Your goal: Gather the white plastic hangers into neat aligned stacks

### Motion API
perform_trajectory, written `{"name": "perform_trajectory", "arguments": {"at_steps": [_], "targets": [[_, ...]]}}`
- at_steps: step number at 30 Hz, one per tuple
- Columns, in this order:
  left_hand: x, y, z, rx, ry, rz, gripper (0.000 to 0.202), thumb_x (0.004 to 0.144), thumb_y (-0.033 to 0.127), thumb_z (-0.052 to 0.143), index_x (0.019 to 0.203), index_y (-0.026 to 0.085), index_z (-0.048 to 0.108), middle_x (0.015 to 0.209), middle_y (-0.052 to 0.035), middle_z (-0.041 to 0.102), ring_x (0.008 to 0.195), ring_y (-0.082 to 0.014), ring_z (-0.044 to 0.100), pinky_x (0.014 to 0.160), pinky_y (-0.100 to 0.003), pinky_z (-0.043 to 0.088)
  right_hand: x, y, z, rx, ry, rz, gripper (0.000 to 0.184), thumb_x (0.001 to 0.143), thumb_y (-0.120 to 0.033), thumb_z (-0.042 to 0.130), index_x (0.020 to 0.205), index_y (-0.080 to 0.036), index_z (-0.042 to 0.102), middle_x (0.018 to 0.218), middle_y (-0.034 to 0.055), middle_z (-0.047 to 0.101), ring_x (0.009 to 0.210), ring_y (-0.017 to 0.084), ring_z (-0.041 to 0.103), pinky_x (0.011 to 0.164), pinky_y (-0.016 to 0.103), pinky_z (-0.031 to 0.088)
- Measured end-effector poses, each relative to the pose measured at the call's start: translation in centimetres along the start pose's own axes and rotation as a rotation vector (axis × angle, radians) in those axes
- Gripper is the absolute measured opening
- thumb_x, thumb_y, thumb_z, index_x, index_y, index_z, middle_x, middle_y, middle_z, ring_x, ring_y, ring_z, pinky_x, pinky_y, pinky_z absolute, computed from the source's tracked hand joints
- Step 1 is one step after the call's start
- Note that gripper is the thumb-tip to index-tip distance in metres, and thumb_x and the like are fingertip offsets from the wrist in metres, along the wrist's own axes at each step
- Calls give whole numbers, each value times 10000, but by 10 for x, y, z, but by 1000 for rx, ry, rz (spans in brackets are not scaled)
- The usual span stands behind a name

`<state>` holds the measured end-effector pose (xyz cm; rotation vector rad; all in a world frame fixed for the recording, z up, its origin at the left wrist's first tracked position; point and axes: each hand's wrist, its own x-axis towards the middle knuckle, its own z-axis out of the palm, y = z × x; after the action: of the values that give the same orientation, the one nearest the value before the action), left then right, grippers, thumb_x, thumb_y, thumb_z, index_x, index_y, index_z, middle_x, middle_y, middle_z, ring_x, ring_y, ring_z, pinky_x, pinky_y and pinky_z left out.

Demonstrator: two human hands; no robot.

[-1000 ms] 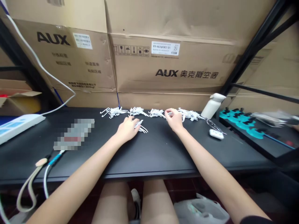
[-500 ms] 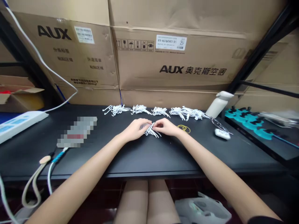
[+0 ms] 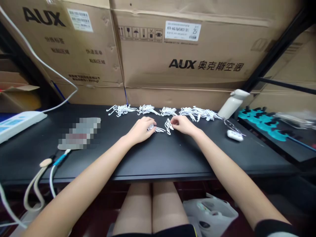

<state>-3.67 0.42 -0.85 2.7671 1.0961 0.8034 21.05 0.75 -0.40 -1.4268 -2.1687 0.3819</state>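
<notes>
White wire hooks are split between my two hands over the black table [image 3: 160, 158]. My left hand [image 3: 141, 129] is closed over one bunch of hooks [image 3: 160, 129], whose thin ends stick out to the right past the fingers. Between the fingertips of my right hand [image 3: 184, 125] is a smaller cluster of hooks [image 3: 169, 126], held apart from the left bunch by a narrow gap. Behind the hands, more white hooks lie in a row of piles: a left pile [image 3: 122, 110], a second pile [image 3: 147, 109], a third pile [image 3: 168, 111] and a wider right heap [image 3: 198, 113].
A cream bottle [image 3: 234, 104] stands at the back right, near glasses [image 3: 230, 126] and a small white case [image 3: 234, 135]. Teal objects [image 3: 265, 123] lie farther right. At left are a blurred-out device [image 3: 80, 133] and a power strip [image 3: 21, 123]. Cardboard boxes [image 3: 148, 75] wall the back.
My hands have moved apart, and a small cluster of hooks has come away from the left bunch in my right hand. The yellow rubber bands are now out of sight. The camera has tilted down slightly.
</notes>
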Motion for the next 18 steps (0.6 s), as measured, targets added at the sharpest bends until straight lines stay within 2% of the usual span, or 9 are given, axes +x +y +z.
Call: {"name": "perform_trajectory", "arguments": {"at_steps": [3,7,12,13,16,18], "targets": [[0,3,0,6,10,-8,307,896,395,492,1033,189,673,1195,-111,633,1117,-263,563,973,-433,442,0,0,5,12,12,-36,124,709,-63,535,747,-164,595,758,34,653,712,155,600,707,282,469],[1,11,0,-1,20,11,341,902,417,478,1079,187,656,1184,-111,638,1123,-264,554,1012,-455,396,-1,-2,10,138,-19,-89,83,745,-114,519,794,-176,545,781,34,638,717,161,598,703,300,475],[1,19,3,45,-25,20,341,899,454,475,1049,220,673,1155,-80,656,1131,-253,550,1125,-508,220,-1,-6,7,285,-89,-16,31,775,-191,546,789,-184,519,750,24,637,686,150,590,654,284,471],[1,19,4,56,-35,24,338,899,451,473,1038,224,681,1155,-78,655,1126,-252,550,1120,-505,227,-1,-6,5,333,-134,10,44,778,-210,558,788,-180,527,746,23,642,668,141,586,632,271,470],[1,20,5,64,-68,48,348,909,423,457,1057,212,690,1160,-96,647,1109,-262,547,1019,-447,363,0,-5,2,471,-259,67,117,755,-255,627,810,-167,573,727,18,651,608,113,565,551,231,455],[1,21,5,56,-81,67,360,915,404,446,1091,197,683,1161,-109,643,1101,-272,542,943,-416,413,0,-3,2,520,-272,84,170,702,-263,694,802,-160,604,703,14,646,585,107,556,509,215,445]]}}
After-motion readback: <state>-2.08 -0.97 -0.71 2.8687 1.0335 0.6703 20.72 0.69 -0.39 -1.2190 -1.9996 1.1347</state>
